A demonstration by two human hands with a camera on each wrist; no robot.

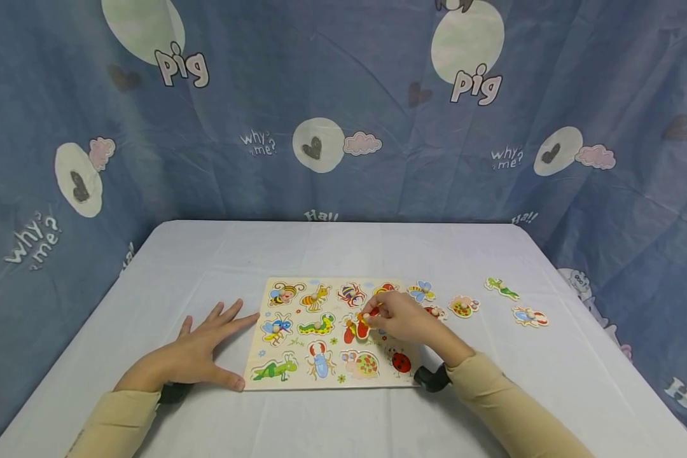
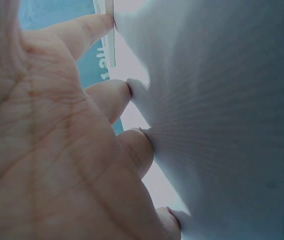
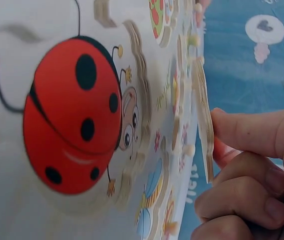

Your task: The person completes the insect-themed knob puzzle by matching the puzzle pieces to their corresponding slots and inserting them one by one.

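Observation:
A wooden insect peg puzzle board (image 1: 289,350) lies flat, with several knobbed pieces set in it. My right hand (image 1: 405,318) pinches a red-winged insect puzzle piece (image 1: 363,326) between thumb and fingers. In the head view this piece overlaps the printed red insect (image 1: 350,331) at the board's middle right. Seen edge-on in the right wrist view, the piece (image 3: 204,120) is tilted up from the board surface. My left hand (image 1: 200,350) is spread on the table, thumb and index fingertips at the board's left edge. The left wrist view shows its palm (image 2: 66,145) and fingertips pressed on the white cloth.
Loose pieces lie right of the board: a winged insect (image 1: 420,291), a ladybug (image 1: 435,312), a snail (image 1: 464,306), a green grasshopper (image 1: 501,288) and a blue beetle (image 1: 530,316). The white tablecloth (image 1: 235,254) meets a blue printed curtain (image 1: 349,83) behind.

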